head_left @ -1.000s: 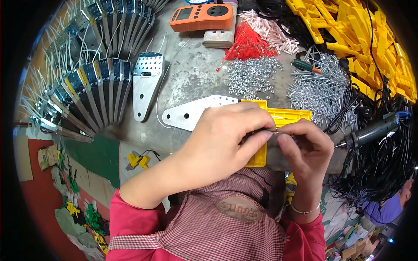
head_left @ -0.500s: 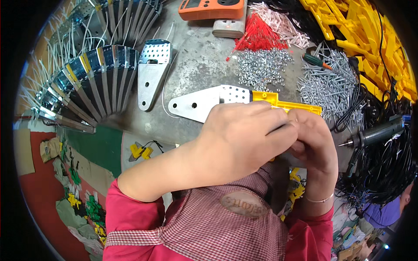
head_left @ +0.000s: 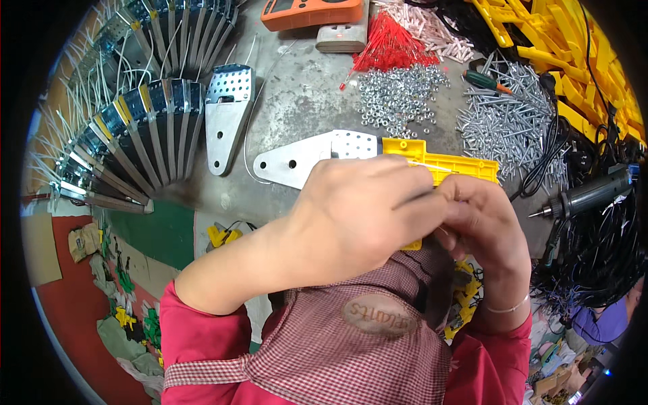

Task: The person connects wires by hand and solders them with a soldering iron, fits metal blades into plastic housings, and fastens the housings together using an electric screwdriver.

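Note:
My left hand reaches across to the right, its fingers bent and pinched. Its fingertips meet those of my right hand, whose fingers are also curled closed. Whatever sits between the fingertips is hidden. Just beyond the hands lies a yellow plastic handle shell, with a thin white wire along it. A tapered metal blade with two dark holes and a perforated end adjoins the shell; my left hand covers part of it. A bit of yellow plastic shows under my left hand.
Another metal blade lies left, beside fanned rows of blades with white wires. Farther back are nuts, red-sleeved parts, screws, a screwdriver and an orange meter. A power driver lies right; yellow shells fill the far right.
The whole view has shifted slightly. Both hands stay together with fingertips meeting, and the right fingers have turned a little. More yellow plastic shows beneath my left hand.

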### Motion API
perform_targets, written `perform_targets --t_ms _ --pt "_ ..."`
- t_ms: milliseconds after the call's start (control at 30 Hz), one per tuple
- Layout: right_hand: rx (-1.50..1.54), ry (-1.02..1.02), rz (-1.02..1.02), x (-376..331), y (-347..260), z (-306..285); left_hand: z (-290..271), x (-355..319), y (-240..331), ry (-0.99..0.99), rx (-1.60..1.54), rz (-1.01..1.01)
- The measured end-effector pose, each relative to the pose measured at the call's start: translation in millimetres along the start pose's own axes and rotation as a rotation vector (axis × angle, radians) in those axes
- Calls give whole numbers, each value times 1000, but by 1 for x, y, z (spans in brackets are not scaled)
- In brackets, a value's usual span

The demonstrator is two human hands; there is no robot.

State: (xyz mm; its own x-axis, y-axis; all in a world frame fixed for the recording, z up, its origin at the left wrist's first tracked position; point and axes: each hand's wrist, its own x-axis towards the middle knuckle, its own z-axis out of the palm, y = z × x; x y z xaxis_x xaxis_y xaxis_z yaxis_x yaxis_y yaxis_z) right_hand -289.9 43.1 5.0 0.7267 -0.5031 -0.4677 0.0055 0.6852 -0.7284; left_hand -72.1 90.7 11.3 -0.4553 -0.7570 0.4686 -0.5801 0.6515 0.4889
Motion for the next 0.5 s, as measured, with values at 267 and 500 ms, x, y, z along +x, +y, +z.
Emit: perform_targets --t_ms 267,500 --pt "-1380 405 -1126 4 17 14 7 1 -8 -2 -414 -292" --pt "-162 149 -92 1 10 9 8 -5 -4 32 -115 -85"
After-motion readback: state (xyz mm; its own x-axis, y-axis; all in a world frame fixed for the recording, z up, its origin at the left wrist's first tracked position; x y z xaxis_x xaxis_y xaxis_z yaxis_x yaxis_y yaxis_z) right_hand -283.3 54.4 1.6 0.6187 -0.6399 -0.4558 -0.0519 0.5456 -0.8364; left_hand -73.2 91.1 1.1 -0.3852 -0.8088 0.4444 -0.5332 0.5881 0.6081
